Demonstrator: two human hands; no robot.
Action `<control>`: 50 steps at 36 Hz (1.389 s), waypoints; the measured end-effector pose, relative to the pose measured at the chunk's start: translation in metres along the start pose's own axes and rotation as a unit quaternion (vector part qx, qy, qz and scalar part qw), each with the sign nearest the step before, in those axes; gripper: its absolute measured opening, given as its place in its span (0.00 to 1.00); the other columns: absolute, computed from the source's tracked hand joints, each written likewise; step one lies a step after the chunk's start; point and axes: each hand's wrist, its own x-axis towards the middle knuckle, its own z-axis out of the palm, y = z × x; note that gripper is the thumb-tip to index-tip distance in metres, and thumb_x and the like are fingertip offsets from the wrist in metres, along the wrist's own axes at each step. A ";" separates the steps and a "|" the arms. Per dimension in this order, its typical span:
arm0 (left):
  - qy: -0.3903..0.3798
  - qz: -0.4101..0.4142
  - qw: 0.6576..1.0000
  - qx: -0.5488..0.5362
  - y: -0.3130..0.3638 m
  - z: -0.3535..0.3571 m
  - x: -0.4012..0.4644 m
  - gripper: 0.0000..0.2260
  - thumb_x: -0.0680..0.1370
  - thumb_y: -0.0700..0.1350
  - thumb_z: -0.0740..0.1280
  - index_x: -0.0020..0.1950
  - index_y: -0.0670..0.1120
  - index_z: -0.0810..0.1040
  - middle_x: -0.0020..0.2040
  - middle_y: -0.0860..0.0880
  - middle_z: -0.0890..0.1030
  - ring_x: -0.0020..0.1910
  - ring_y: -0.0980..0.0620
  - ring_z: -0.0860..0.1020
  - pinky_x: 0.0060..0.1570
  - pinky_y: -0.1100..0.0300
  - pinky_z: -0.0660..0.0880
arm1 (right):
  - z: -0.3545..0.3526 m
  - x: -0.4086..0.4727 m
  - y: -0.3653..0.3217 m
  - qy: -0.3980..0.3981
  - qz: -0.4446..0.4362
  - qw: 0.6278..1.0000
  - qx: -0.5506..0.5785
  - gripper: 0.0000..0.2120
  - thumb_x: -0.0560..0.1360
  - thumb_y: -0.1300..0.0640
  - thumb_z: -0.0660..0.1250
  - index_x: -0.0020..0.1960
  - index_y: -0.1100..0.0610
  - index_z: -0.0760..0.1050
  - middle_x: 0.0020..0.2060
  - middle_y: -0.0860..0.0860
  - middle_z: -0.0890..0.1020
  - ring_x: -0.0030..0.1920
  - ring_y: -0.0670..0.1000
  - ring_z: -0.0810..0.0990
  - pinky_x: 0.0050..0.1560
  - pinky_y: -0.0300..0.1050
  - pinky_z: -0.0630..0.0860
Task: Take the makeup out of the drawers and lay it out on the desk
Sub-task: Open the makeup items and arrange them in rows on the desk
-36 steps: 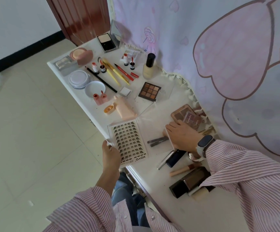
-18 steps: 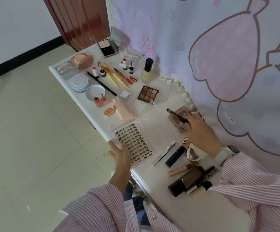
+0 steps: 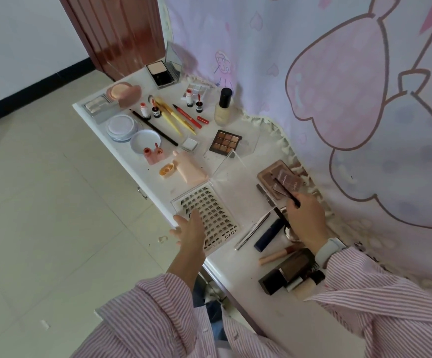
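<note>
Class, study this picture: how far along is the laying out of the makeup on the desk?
Mostly done: the foundation bottle, eyeshadow palette and false-lash tray lie spread on the desk. In hand: the right hand pinches a thin dark pencil above the brown palettes; the left hand rests open on the lash tray. Left: the dark cases remain bunched. Drawers are not visible.
</note>
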 end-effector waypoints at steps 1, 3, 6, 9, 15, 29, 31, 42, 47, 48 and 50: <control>0.003 -0.003 1.000 0.012 -0.001 -0.002 0.002 0.27 0.79 0.53 0.55 0.76 0.50 0.51 0.77 0.47 0.44 0.74 0.39 0.49 0.69 0.37 0.57 | -0.003 0.000 -0.001 0.012 0.004 1.000 0.021 0.10 0.79 0.60 0.58 0.49 0.63 0.76 0.42 0.55 0.76 0.42 0.51 0.71 0.42 0.41 0.64; 0.019 -0.011 1.000 0.019 0.000 -0.005 0.002 0.25 0.77 0.54 0.57 0.72 0.46 0.62 0.73 0.45 0.55 0.69 0.40 0.61 0.65 0.39 0.65 | -0.011 -0.002 -0.007 0.024 0.002 0.996 0.083 0.10 0.79 0.59 0.58 0.52 0.62 0.76 0.43 0.54 0.77 0.42 0.49 0.72 0.40 0.39 0.66; 0.050 -0.010 0.996 0.075 0.005 -0.008 -0.002 0.21 0.77 0.52 0.57 0.65 0.41 0.68 0.68 0.42 0.62 0.64 0.41 0.64 0.64 0.45 0.66 | -0.019 -0.007 -0.018 0.028 -0.029 0.988 0.151 0.10 0.79 0.59 0.59 0.57 0.59 0.76 0.45 0.49 0.77 0.45 0.47 0.74 0.46 0.37 0.72; 0.047 -0.014 0.996 0.068 0.009 -0.010 -0.007 0.19 0.78 0.51 0.57 0.65 0.43 0.69 0.66 0.44 0.61 0.62 0.43 0.65 0.64 0.45 0.67 | -0.021 -0.012 -0.029 0.041 -0.067 0.980 0.185 0.09 0.79 0.59 0.59 0.56 0.57 0.76 0.45 0.47 0.77 0.45 0.44 0.74 0.45 0.27 0.70; -0.015 -0.005 1.000 -0.026 0.005 -0.011 -0.015 0.12 0.79 0.49 0.59 0.60 0.46 0.70 0.66 0.45 0.67 0.57 0.47 0.69 0.50 0.49 0.74 | -0.019 -0.021 -0.048 0.072 -0.180 0.963 0.186 0.07 0.78 0.63 0.61 0.52 0.57 0.76 0.37 0.47 0.76 0.36 0.38 0.73 0.38 0.26 0.69; -0.077 0.358 0.926 0.091 -0.006 -0.068 -0.047 0.28 0.76 0.46 0.66 0.73 0.51 0.59 0.66 0.53 0.66 0.59 0.57 0.71 0.48 0.70 0.73 | 0.009 -0.059 -0.070 -0.274 -0.181 0.937 0.116 0.09 0.79 0.61 0.59 0.55 0.54 0.75 0.38 0.46 0.77 0.31 0.41 0.74 0.32 0.31 0.70; -0.075 0.443 0.875 0.181 -0.008 -0.080 -0.051 0.28 0.75 0.46 0.68 0.72 0.54 0.60 0.64 0.56 0.66 0.59 0.59 0.70 0.54 0.66 0.72 | 0.007 -0.065 -0.077 -0.320 -0.174 0.924 0.112 0.07 0.79 0.60 0.59 0.49 0.52 0.75 0.36 0.46 0.77 0.33 0.41 0.74 0.34 0.30 0.71; 0.025 0.612 0.734 0.294 -0.004 -0.143 -0.075 0.14 0.76 0.51 0.58 0.44 0.46 0.80 0.35 0.63 0.73 0.35 0.59 0.71 0.36 0.71 0.67 | -0.025 -0.097 -0.114 -0.288 -0.088 0.909 0.289 0.06 0.77 0.63 0.62 0.44 0.64 0.76 0.30 0.53 0.78 0.26 0.44 0.72 0.30 0.34 0.71; 0.017 0.643 0.647 0.409 -0.013 -0.153 -0.108 0.15 0.78 0.51 0.55 0.41 0.47 0.78 0.32 0.55 0.77 0.28 0.53 0.72 0.33 0.60 0.67 | -0.021 -0.144 -0.128 -0.256 -0.099 0.914 0.298 0.07 0.76 0.63 0.63 0.40 0.59 0.73 0.29 0.51 0.77 0.26 0.44 0.72 0.33 0.37 0.72; 0.003 0.629 0.654 0.421 -0.018 -0.152 -0.117 0.16 0.78 0.52 0.54 0.42 0.47 0.78 0.33 0.53 0.78 0.29 0.51 0.73 0.31 0.60 0.67 | -0.018 -0.155 -0.129 -0.244 -0.107 0.919 0.290 0.07 0.76 0.63 0.63 0.39 0.58 0.73 0.28 0.50 0.77 0.26 0.43 0.72 0.33 0.36 0.71; -0.016 0.590 0.681 0.433 -0.029 -0.152 -0.126 0.16 0.80 0.52 0.53 0.45 0.47 0.77 0.38 0.51 0.79 0.33 0.49 0.75 0.33 0.58 0.69 | -0.011 -0.171 -0.127 -0.199 -0.112 0.933 0.278 0.09 0.76 0.62 0.64 0.37 0.55 0.72 0.26 0.46 0.75 0.25 0.40 0.71 0.33 0.34 0.68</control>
